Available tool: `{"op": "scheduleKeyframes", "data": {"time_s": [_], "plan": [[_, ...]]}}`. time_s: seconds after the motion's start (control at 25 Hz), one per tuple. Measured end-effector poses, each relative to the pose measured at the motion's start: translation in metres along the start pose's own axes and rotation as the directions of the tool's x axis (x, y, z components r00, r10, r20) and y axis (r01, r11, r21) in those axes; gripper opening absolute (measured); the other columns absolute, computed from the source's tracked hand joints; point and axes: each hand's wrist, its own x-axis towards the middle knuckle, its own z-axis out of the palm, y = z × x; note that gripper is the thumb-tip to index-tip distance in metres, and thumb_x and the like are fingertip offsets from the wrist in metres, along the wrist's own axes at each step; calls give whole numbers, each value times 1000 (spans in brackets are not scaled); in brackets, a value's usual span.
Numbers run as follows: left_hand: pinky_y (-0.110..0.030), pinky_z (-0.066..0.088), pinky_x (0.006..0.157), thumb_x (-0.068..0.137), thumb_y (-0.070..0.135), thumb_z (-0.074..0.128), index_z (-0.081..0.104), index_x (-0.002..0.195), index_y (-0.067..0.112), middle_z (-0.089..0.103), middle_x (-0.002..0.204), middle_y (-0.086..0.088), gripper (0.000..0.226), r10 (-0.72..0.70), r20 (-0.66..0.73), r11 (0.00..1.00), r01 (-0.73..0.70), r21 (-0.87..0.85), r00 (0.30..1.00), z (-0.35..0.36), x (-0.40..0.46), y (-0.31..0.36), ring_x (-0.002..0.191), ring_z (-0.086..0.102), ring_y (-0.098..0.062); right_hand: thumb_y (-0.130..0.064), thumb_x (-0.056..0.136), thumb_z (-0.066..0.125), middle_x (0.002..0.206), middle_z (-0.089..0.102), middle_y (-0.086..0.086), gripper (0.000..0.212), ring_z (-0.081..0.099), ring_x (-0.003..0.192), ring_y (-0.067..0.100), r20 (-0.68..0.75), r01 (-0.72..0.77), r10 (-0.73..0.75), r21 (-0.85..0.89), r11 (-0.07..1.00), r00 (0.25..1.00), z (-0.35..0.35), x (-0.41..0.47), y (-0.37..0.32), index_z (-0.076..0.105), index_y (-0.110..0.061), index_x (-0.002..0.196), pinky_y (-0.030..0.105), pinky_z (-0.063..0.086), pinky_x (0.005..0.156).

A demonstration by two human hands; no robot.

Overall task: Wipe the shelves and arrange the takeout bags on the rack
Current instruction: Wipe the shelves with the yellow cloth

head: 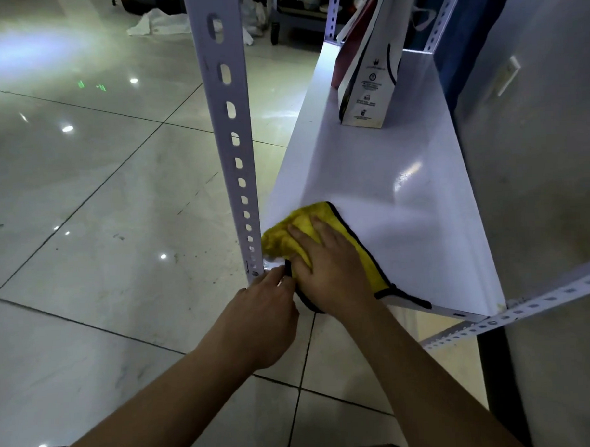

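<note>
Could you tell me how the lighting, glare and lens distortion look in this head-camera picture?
Head view: dim and cool overall; strong glare patch and small light reflections on the glossy floor tiles; a softer sheen on the white shelf; wide-angle bending tilts the perforated upright; the far bags are slightly soft; the yellow cloth under the right hand is sharp.

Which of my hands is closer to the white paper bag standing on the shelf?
Right. The right hand lies flat on the yellow cloth on the shelf, nearer the white paper bag. The left hand is at the shelf's near corner, pinching the cloth's edge, slightly farther back.
</note>
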Motion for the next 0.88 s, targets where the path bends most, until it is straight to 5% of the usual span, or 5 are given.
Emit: {"op": "scheduleKeyframes", "data": {"time_s": [0.12,0.24,0.32,0.72,0.88], "plan": [[-39,49,97,101,24,41,46,135,19,47,136,0,35,7,-27,1000,-7,-14,1000,0,0,1,118,52,-20,-41,101,45,164,27,11,53,27,149,30,-85,-196,190,-64,979,978,-13,-11,35,41,-30,153,41,20,121],[-40,50,97,101,25,41,44,135,19,46,135,1,34,19,-40,999,-20,-31,999,2,-2,3,119,52,-19,-41,105,37,162,26,17,53,26,148,35,-192,-495,475,-76,865,859,-32,-6,78,35,-25,155,43,16,121],[-38,49,99,102,24,42,43,137,20,46,136,2,35,19,-47,998,-21,-60,999,1,-3,1,120,51,-18,-40,107,31,163,24,17,52,21,149,34,-126,-544,536,-42,838,835,-46,17,94,31,-25,156,44,12,122],[-43,49,88,98,17,40,45,123,14,56,120,-6,25,-15,-49,1000,16,9,999,-4,6,5,106,57,-28,-42,101,45,160,34,11,49,33,145,32,-45,-34,33,-20,999,998,-1,3,16,47,-31,150,42,26,118],[-43,47,81,95,10,39,40,123,9,55,110,-12,28,7,-44,1000,-6,23,999,-5,6,10,95,57,-34,-41,103,41,162,32,7,50,28,149,26,-40,-9,6,-72,997,999,-7,-38,23,42,-31,152,43,22,120]]}}
